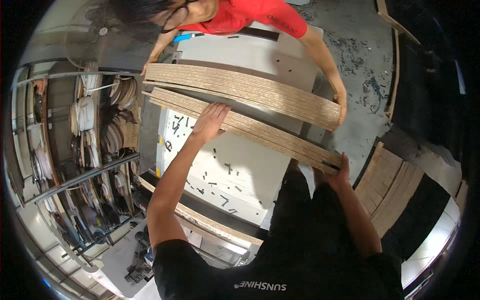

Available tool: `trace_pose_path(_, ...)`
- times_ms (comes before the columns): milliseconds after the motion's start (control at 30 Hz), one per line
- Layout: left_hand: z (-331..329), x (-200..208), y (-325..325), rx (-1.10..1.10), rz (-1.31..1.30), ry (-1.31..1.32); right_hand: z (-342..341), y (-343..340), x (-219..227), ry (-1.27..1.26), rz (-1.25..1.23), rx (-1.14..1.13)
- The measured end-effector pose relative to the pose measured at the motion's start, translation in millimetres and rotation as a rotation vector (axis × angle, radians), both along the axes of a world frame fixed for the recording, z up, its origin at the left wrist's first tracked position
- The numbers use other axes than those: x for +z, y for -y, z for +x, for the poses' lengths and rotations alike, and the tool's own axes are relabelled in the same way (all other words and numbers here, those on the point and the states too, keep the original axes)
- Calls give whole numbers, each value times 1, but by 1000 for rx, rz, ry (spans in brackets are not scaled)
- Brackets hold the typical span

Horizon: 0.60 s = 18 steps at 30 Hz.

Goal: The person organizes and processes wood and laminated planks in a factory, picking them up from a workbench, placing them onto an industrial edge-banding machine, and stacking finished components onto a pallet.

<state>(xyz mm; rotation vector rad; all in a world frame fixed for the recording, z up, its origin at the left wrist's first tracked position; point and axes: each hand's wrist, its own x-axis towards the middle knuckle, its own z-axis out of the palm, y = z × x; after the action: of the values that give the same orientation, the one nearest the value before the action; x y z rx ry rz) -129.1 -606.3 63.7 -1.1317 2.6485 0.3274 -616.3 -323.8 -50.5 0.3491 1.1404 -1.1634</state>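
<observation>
A near stack of particleboard strips [265,134], its speckled tan edges facing up, slants across in front of me. My left hand [212,121] holds it left of its middle, fingers over the top edges and thumb on the near side. At the right end my right hand [341,173] is closed around the stack's corner, part of its fingers hidden. Just beyond lies a second stack of particleboard strips [240,90], held at both ends by a co-worker in a red shirt [235,17]. A narrow wedge-shaped gap separates the stacks, widening toward the right.
Below the stacks is a white worktable [225,175] scattered with dark scraps. Shelves with rolls of edging strip [85,115] stand on the left. Flattened cardboard [387,182] lies at the right. Black debris [367,75] litters the grey floor. A board edge [215,220] runs near me.
</observation>
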Motion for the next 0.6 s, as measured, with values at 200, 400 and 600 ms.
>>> trace_pose_path(200, 13, 3, 23, 36, 73, 125, 4, -1, -19, 30, -59, -32)
trace_pose_path(400, 32, -38, -1, -111, -10, 117, -35, -17, -15, 106, -9, 97)
trace_pose_path(600, -22, -40, -69, 102, 296, 114, -109, -47, 24, -143, -24, 166)
